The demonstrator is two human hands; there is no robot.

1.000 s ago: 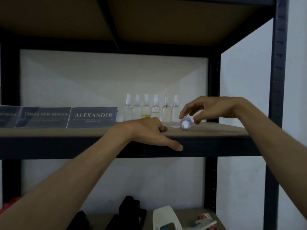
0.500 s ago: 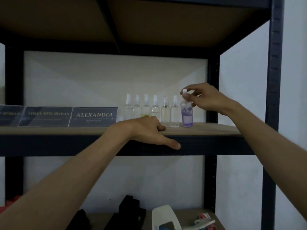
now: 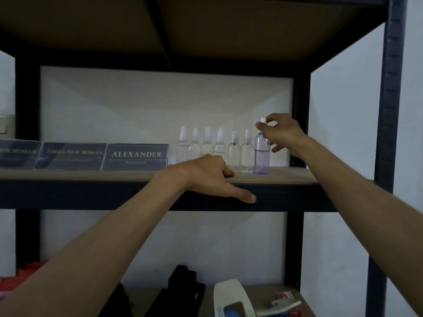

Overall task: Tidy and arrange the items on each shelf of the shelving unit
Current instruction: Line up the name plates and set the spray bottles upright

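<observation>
A purple spray bottle (image 3: pixel 261 156) stands upright on the wooden shelf (image 3: pixel 286 176), at the right end of a row of several clear spray bottles (image 3: pixel 219 147). My right hand (image 3: pixel 280 132) pinches the purple bottle's white cap from the right. My left hand (image 3: pixel 210 177) rests flat on the shelf's front edge, thumb over the dark rail, holding nothing.
Dark nameplates (image 3: pixel 135 156) stand in a row on the shelf's left half. The shelf post (image 3: pixel 389 110) rises at the right. On the lower shelf lie black objects (image 3: pixel 183 287), a white container (image 3: pixel 231 298) and a small red-white packet (image 3: pixel 283 303).
The purple bottle lay on its side a second ago; my right hand has stood it upright at the row's end and still holds its cap. My left hand has stayed put.
</observation>
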